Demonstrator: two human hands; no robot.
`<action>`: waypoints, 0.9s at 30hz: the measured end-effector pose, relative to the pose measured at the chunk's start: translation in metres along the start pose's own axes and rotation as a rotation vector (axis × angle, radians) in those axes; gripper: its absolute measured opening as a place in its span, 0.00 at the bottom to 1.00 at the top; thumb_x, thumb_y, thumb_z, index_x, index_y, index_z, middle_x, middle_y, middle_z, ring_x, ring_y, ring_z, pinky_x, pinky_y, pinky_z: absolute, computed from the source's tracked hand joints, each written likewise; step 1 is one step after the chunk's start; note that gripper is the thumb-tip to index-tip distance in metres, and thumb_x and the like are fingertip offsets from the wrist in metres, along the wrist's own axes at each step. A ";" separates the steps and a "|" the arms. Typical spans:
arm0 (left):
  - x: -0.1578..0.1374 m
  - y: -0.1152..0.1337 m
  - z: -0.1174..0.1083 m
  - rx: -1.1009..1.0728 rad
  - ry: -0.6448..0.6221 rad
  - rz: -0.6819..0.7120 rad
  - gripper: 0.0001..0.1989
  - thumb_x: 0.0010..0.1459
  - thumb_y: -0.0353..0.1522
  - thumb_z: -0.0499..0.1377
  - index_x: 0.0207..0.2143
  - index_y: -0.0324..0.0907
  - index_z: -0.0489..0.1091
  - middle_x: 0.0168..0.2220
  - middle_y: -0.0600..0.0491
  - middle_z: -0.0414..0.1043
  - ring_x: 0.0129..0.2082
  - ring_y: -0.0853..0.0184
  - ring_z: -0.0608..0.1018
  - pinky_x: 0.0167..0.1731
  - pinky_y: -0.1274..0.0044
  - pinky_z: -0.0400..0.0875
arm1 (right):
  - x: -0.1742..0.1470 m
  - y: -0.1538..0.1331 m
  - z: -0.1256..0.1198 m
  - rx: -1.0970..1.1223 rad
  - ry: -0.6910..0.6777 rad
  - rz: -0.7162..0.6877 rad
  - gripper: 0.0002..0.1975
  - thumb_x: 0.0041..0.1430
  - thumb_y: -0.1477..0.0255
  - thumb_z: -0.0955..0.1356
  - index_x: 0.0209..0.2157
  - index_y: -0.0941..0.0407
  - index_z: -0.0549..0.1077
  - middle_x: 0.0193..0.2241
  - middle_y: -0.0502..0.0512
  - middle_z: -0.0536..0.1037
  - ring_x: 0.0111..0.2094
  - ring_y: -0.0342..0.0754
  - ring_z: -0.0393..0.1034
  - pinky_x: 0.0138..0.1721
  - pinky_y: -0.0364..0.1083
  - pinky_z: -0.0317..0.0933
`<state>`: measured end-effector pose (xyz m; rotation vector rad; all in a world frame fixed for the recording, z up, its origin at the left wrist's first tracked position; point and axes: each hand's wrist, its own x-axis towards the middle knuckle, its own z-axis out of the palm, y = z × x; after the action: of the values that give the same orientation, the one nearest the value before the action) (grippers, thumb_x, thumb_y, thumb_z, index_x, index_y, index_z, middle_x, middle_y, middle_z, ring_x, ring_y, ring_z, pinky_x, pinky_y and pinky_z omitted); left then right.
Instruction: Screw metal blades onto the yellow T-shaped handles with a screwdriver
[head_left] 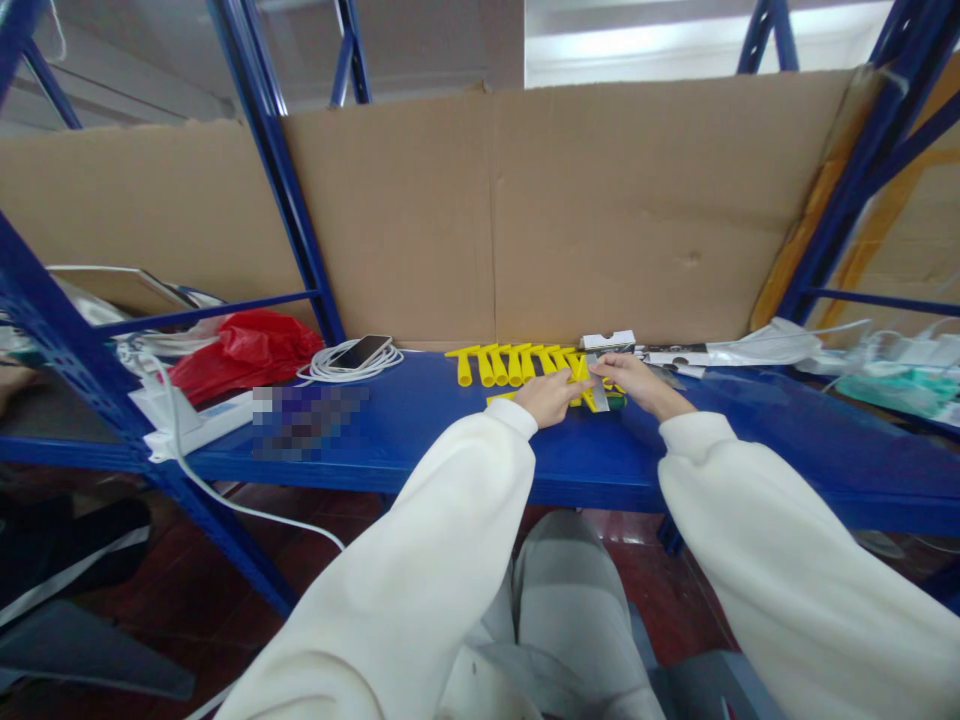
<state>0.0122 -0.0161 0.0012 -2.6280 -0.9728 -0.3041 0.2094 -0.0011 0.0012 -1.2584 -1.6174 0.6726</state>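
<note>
Several yellow T-shaped plastic pieces stand side by side in a row on the blue shelf. My left hand is closed at the row's right end, its fingers around a yellow T-shaped piece that they partly cover. From the right, my right hand pinches a narrow, greyish translucent strip close to that piece. The fingertips of both hands nearly meet there. Something dark green lies just below my right fingers, mostly hidden. Another yellow part pokes out beside my left wrist.
A phone rests on a coiled white cable to the left, near a red plastic bag. Small white boxes and clear plastic packaging lie at the right. Cardboard walls off the back between blue posts.
</note>
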 end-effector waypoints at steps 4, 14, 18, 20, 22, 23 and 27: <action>0.001 0.000 0.002 0.004 0.006 -0.011 0.29 0.69 0.29 0.49 0.70 0.54 0.55 0.49 0.44 0.70 0.46 0.59 0.78 0.42 0.73 0.73 | 0.002 0.003 0.000 -0.017 -0.011 -0.004 0.27 0.39 0.44 0.73 0.21 0.54 0.67 0.21 0.49 0.70 0.27 0.44 0.62 0.32 0.45 0.59; 0.000 -0.007 0.001 -0.180 0.079 -0.163 0.24 0.71 0.33 0.49 0.66 0.52 0.64 0.49 0.48 0.72 0.49 0.62 0.78 0.50 0.74 0.71 | 0.015 0.029 -0.033 -0.579 0.324 0.225 0.08 0.52 0.67 0.69 0.24 0.56 0.77 0.32 0.64 0.81 0.43 0.61 0.76 0.43 0.53 0.65; 0.001 -0.009 0.003 -0.192 0.059 -0.179 0.23 0.70 0.33 0.49 0.66 0.52 0.65 0.50 0.48 0.72 0.51 0.61 0.78 0.51 0.74 0.71 | 0.009 0.025 -0.033 -0.886 0.201 0.319 0.09 0.53 0.66 0.70 0.29 0.55 0.81 0.35 0.67 0.82 0.48 0.66 0.75 0.47 0.57 0.65; 0.001 -0.009 0.003 -0.187 0.036 -0.182 0.23 0.70 0.33 0.49 0.65 0.52 0.66 0.51 0.48 0.72 0.51 0.61 0.77 0.51 0.73 0.71 | 0.007 0.022 -0.029 -0.959 0.128 0.328 0.12 0.53 0.62 0.71 0.32 0.57 0.82 0.39 0.70 0.82 0.50 0.68 0.74 0.49 0.60 0.65; 0.001 -0.009 0.002 -0.180 0.018 -0.186 0.23 0.70 0.33 0.50 0.65 0.51 0.66 0.51 0.47 0.73 0.51 0.61 0.78 0.51 0.73 0.71 | 0.007 0.019 -0.026 -1.001 0.076 0.327 0.15 0.52 0.61 0.72 0.35 0.58 0.82 0.42 0.72 0.81 0.51 0.69 0.74 0.50 0.61 0.64; 0.000 -0.009 0.001 -0.176 0.008 -0.187 0.23 0.70 0.32 0.50 0.65 0.51 0.66 0.51 0.47 0.73 0.51 0.60 0.78 0.51 0.73 0.71 | 0.007 0.018 -0.024 -1.018 0.064 0.323 0.16 0.52 0.61 0.72 0.36 0.58 0.82 0.43 0.73 0.81 0.52 0.69 0.73 0.51 0.61 0.64; -0.001 -0.009 -0.001 -0.162 -0.020 -0.191 0.23 0.70 0.32 0.51 0.65 0.52 0.66 0.52 0.47 0.73 0.52 0.61 0.78 0.52 0.73 0.72 | 0.008 0.017 -0.021 -1.072 0.083 0.326 0.16 0.55 0.67 0.69 0.42 0.61 0.81 0.44 0.74 0.81 0.52 0.67 0.74 0.53 0.60 0.62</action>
<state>0.0057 -0.0109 0.0040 -2.6888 -1.2584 -0.4195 0.2357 0.0088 -0.0019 -2.2999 -1.7535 -0.1471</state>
